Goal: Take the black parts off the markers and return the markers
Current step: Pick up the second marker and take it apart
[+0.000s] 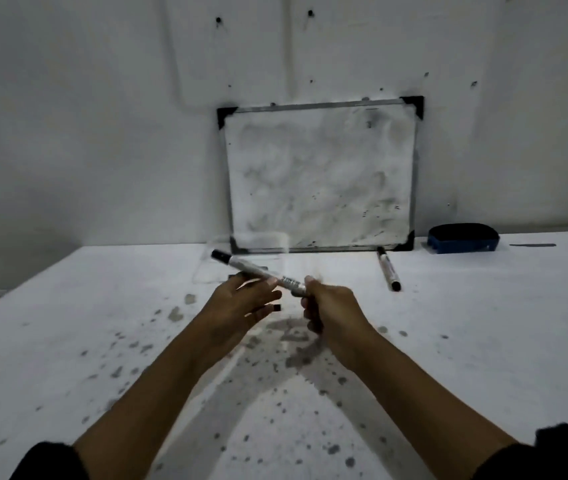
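Both forearms reached in over the near edge of the stained white table, with bare surface on either side. Left hand curled under a marker, thumb and forefinger pinching its barrel — a small black piece showed at its lower fingers. Right hand gripped the marker's near end in a fist. Its black-capped far end pointed toward the far left. Beyond, a second marker lay near the far edge, below the whiteboard propped against the wall — a blue eraser at its right.
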